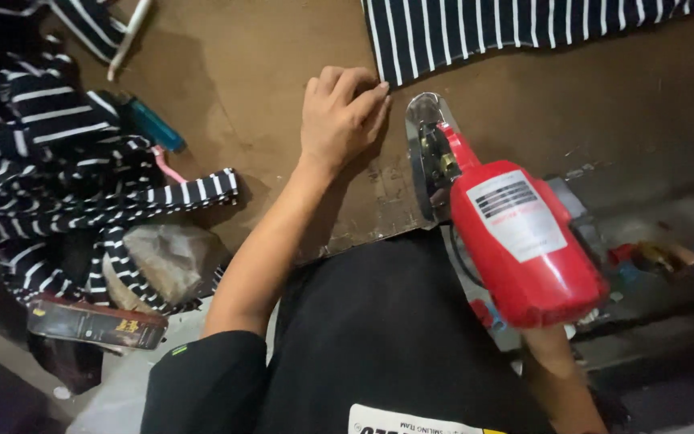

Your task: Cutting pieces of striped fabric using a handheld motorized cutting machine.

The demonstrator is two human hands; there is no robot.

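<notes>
- Cutter: a red electric fabric cutter with a round steel blade stood at the near edge of the brown desk, just right of the person's black-shirted body.
- Long axis ran from lower right, where the red motor housing bulged, to upper left, where the blade and its guard pointed toward the striped cloth.
- Right hand was mostly hidden under the red housing; only the wrist showed, so the grip could not be told.
- Left hand lay palm down on the desk, fingers together and curled slightly, holding nothing; its fingertips reached the near corner of the navy-and-white striped cloth, just left of the blade.
- Heap of striped cloth pieces filled the desk's left side, well apart from the cutter, with a blue lighter-like object at its edge.
- Dark flat box lay below that heap.
</notes>
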